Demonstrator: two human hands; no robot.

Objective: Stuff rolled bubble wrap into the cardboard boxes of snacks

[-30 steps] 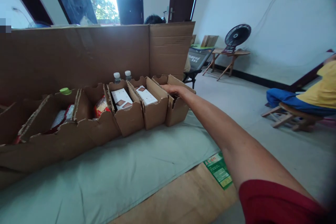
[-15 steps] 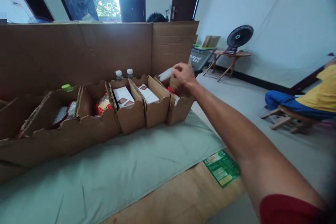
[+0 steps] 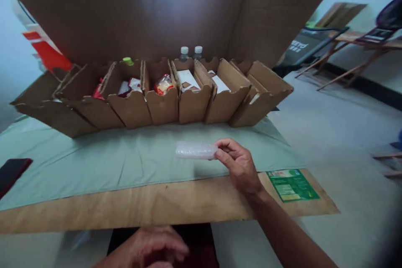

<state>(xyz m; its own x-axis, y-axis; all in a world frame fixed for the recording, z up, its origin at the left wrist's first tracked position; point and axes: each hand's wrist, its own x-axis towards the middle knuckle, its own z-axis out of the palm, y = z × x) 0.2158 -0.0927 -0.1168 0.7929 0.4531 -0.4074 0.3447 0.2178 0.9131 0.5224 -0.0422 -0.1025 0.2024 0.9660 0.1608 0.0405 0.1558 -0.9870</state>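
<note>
1. The right hand [image 3: 243,165] pinches a clear plastic piece [image 3: 194,150] at its right end, thumb against fingers; so light a thing probably needs no firmer grip.
2. The plastic piece sticks out leftward from the fingertips, above the cloth [image 3: 94,163] on the worktop [image 3: 188,205]. Gripping only the end leaves most of it uncovered and in plain sight.
3. The left hand [image 3: 160,245] is low, in front of the worktop's near edge, its fingers bent and blurred; I cannot tell whether they grasp anything.
4. Seven cardboard bins [image 3: 163,109] stand side by side along the back of the cloth, open at the top, likely so each one's contents can be reached from the near side.
5. White boxes [image 3: 188,80] sit in two neighbouring bins to the right of a bin with a red-and-yellow packet [image 3: 163,85]; the dividing walls seem to keep such goods apart.
6. A tall cardboard panel [image 3: 141,12] rises behind the row, perhaps as a screen. Two white-capped bottles [image 3: 184,53] show just in front of it.
7. A green printed sheet [image 3: 293,185] lies on bare wood at the right corner, beyond the cloth's edge.
</note>
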